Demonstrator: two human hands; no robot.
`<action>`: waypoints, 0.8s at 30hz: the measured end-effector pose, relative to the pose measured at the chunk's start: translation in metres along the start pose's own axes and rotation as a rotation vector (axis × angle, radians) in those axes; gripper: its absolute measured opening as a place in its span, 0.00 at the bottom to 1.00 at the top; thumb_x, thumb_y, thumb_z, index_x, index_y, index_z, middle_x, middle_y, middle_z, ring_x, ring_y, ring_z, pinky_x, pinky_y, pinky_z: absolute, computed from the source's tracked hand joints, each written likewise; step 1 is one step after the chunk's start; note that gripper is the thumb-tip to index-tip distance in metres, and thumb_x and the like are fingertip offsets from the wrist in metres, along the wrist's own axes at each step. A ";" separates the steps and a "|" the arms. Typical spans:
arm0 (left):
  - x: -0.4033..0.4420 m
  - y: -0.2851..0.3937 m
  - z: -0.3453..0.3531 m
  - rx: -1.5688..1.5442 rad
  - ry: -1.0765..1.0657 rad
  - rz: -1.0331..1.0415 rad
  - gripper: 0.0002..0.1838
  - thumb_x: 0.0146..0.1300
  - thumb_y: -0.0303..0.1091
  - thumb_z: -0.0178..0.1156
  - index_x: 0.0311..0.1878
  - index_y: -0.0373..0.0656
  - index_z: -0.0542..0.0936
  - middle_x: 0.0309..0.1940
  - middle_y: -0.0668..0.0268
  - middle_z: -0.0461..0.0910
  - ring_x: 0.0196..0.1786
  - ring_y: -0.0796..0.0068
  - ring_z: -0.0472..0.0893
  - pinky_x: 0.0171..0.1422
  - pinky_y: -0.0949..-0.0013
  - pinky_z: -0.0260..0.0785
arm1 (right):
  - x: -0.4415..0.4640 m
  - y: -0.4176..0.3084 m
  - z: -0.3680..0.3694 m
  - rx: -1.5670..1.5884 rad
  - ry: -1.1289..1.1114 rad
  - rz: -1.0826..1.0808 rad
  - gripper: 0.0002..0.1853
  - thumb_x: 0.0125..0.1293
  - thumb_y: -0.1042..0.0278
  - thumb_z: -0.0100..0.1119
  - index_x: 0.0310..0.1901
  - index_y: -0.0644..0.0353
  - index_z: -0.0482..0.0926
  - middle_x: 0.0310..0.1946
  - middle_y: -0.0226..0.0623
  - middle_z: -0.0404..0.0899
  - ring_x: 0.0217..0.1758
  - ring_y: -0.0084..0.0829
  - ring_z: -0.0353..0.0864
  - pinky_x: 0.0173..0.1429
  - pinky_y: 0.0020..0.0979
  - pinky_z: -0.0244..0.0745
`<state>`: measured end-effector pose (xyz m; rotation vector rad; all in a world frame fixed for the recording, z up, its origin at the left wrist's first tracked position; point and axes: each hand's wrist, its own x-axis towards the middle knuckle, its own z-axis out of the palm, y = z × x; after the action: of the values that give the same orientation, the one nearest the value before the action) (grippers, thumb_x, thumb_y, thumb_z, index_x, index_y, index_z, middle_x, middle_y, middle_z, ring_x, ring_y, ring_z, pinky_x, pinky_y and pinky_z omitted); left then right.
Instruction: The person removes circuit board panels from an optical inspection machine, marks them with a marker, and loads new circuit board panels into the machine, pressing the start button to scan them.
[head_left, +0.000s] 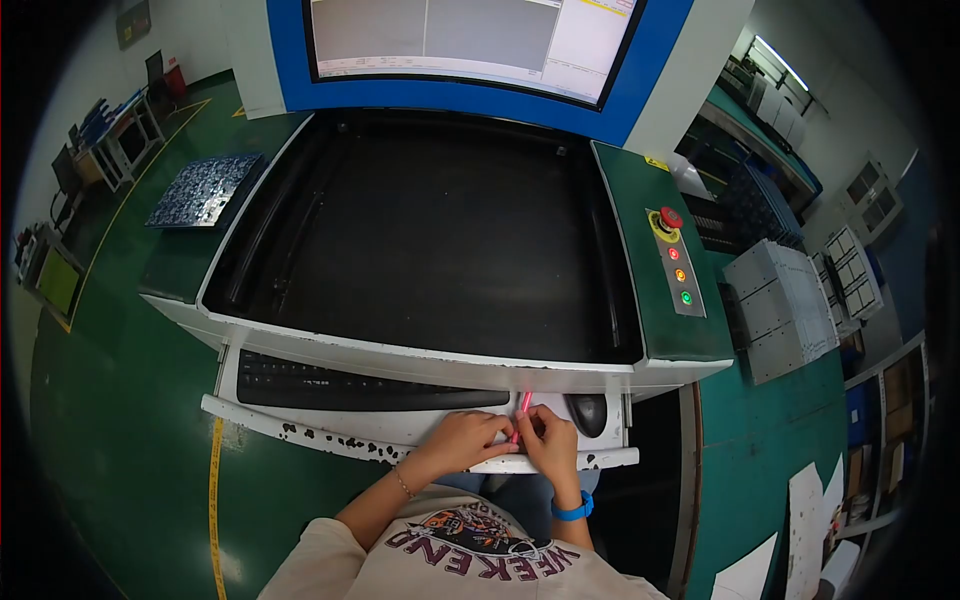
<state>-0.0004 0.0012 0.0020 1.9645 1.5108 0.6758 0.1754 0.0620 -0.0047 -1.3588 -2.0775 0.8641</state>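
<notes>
A thin pink pen-like stick stands out between my two hands, above the pulled-out keyboard tray. My right hand, below a blue wristband, pinches it with bent fingers. From the other side, my left hand closes its fingertips on the stick's lower part. The stick's lower end is partly hidden by the fingers. Left of the hands lies a black keyboard, and a black mouse sits just right of my right hand.
Above the tray is a machine with a recessed black bed and a lit monitor. A red emergency stop knob and lit buttons are at right. Circuit panels lie left; white panels stand right.
</notes>
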 end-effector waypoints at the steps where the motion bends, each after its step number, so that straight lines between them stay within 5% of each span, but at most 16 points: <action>1: 0.000 0.000 0.000 -0.004 0.007 0.004 0.18 0.64 0.53 0.61 0.42 0.47 0.78 0.31 0.59 0.83 0.35 0.57 0.83 0.41 0.58 0.74 | 0.000 0.000 0.000 0.006 0.003 -0.006 0.16 0.66 0.54 0.61 0.31 0.61 0.81 0.17 0.38 0.79 0.20 0.42 0.80 0.25 0.38 0.70; 24: 0.000 -0.001 0.002 0.002 0.014 0.007 0.18 0.64 0.52 0.62 0.41 0.46 0.78 0.30 0.59 0.83 0.34 0.57 0.83 0.41 0.58 0.74 | 0.000 0.002 0.002 0.010 -0.004 -0.001 0.16 0.66 0.54 0.62 0.30 0.60 0.82 0.16 0.38 0.79 0.19 0.42 0.80 0.25 0.38 0.70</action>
<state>-0.0002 0.0014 -0.0001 1.9709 1.5145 0.6923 0.1753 0.0622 -0.0069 -1.3519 -2.0735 0.8762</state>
